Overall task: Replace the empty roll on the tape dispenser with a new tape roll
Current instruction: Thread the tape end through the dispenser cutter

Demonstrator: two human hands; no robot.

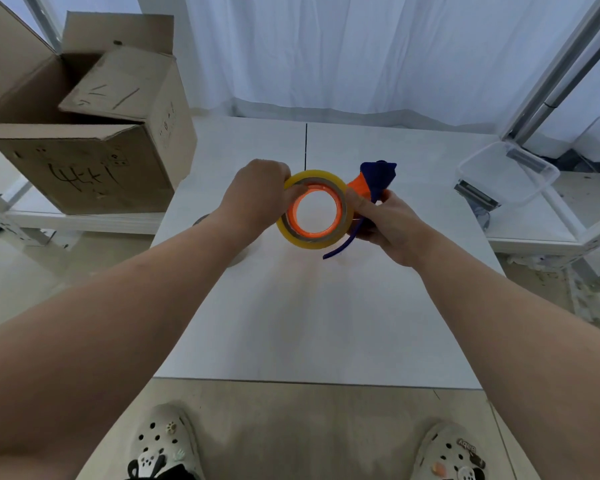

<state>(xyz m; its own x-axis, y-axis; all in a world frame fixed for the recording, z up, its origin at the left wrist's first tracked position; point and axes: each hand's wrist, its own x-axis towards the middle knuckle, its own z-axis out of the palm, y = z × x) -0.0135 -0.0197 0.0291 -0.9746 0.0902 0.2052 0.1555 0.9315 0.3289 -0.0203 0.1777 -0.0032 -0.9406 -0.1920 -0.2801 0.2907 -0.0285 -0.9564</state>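
Observation:
A yellowish tape roll (300, 241) with a brown core sits around the orange hub (300, 233) of the tape dispenser, held above the white table (312, 317). My left hand (257, 195) grips the roll's upper left edge, fingers curled over the rim. My right hand (385, 221) holds the dispenser's body; its blue head (378, 174) and orange neck stick up behind the roll, and a thin blue strip (340, 245) hangs below. Under my left forearm a round grey object (201, 220) lies on the table, mostly hidden.
A large open cardboard box (84, 133) stands on a low shelf at the left. A clear plastic bin (506, 174) lies at the right beside metal poles. White curtains hang behind the table. My feet in white clogs stand at the table's near edge.

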